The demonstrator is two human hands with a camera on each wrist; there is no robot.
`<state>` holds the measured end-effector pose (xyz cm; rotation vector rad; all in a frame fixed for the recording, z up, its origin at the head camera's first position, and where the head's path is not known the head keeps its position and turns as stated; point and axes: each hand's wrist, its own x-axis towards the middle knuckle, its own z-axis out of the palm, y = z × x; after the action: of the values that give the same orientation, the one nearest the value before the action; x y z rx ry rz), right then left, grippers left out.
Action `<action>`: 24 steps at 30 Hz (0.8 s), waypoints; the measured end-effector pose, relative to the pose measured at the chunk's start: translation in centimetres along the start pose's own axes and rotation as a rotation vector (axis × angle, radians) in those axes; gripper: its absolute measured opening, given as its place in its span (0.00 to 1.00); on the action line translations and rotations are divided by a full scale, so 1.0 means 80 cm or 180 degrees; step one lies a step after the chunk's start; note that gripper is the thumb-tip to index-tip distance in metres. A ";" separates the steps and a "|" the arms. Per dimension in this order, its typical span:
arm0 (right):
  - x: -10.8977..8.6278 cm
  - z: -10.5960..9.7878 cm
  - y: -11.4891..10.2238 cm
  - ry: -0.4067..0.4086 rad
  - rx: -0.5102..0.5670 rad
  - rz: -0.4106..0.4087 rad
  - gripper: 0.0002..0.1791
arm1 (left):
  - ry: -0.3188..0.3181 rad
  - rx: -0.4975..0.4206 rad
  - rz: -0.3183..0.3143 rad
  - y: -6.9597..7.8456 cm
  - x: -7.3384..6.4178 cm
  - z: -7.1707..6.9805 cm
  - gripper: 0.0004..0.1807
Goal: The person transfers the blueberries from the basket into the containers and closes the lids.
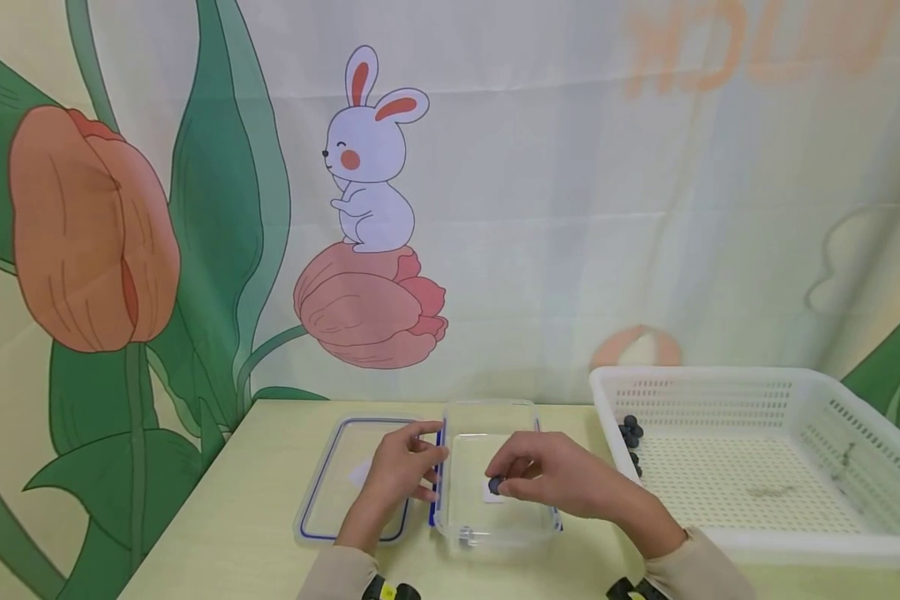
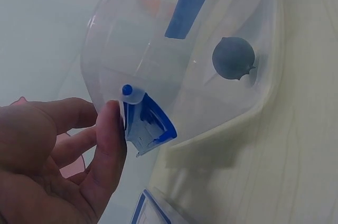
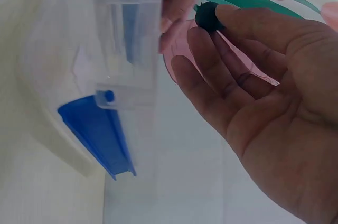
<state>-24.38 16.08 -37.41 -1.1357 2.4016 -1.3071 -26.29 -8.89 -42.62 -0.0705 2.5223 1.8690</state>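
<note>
A clear plastic food container (image 1: 498, 537) with blue side latches stands lidless on the table. My left hand (image 1: 405, 462) holds its left wall, with the fingers and thumb at the rim beside a blue latch (image 2: 150, 123). Over the container, my right hand (image 1: 551, 475) pinches a blueberry (image 3: 207, 17) between thumb and fingertips, above rim height in the right wrist view. Another blueberry (image 2: 233, 57) lies on the container floor near one corner.
The container's clear lid (image 1: 315, 504), edged with a blue seal, lies flat to the left. At the right stands a large white plastic basket (image 1: 750, 542), with several blueberries (image 1: 631, 432) along its left side. A printed curtain (image 1: 510, 250) hangs behind the table.
</note>
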 end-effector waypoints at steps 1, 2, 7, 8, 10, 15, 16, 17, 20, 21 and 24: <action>0.000 0.003 0.000 -0.0034 0.0004 0.0037 0.07 | -0.0002 -0.0001 0.0000 0.000 0.000 0.000 0.25; 0.001 0.005 0.001 -0.0063 0.0010 0.0063 0.07 | -0.0003 0.0002 -0.0001 0.000 0.000 0.000 0.25; 0.003 0.015 0.004 -0.0208 -0.0036 0.0080 0.06 | -0.0009 0.0006 0.0025 0.000 -0.001 0.000 0.25; 0.003 0.017 0.005 -0.0236 -0.0049 0.0072 0.06 | -0.0008 0.0005 0.0032 0.000 -0.001 0.000 0.25; 0.004 0.019 0.006 -0.0284 -0.0077 0.0064 0.06 | -0.0008 0.0002 0.0051 0.000 -0.001 -0.001 0.25; 0.006 0.024 0.008 -0.0377 -0.0083 0.0115 0.05 | -0.0015 -0.0013 0.0073 0.001 -0.002 -0.001 0.25; 0.006 0.025 0.009 -0.0396 -0.0093 0.0125 0.05 | -0.0015 -0.0012 0.0081 0.001 -0.003 -0.002 0.25; 0.007 0.025 0.010 -0.0412 -0.0112 0.0138 0.05 | -0.0019 -0.0017 0.0084 0.001 -0.003 -0.002 0.25; 0.008 0.026 0.011 -0.0452 -0.0176 0.0162 0.05 | -0.0025 -0.0038 0.0090 0.001 -0.004 -0.002 0.26; 0.008 0.026 0.011 -0.0463 -0.0192 0.0163 0.05 | -0.0028 -0.0045 0.0093 0.001 -0.004 -0.002 0.26; 0.007 0.026 0.012 -0.0483 -0.0204 0.0168 0.05 | -0.0030 -0.0071 0.0101 0.002 -0.005 -0.002 0.26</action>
<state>-24.25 14.65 -39.27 -1.1361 2.3611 -1.0940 -25.90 -9.00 -42.43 -0.0217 2.5114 1.9044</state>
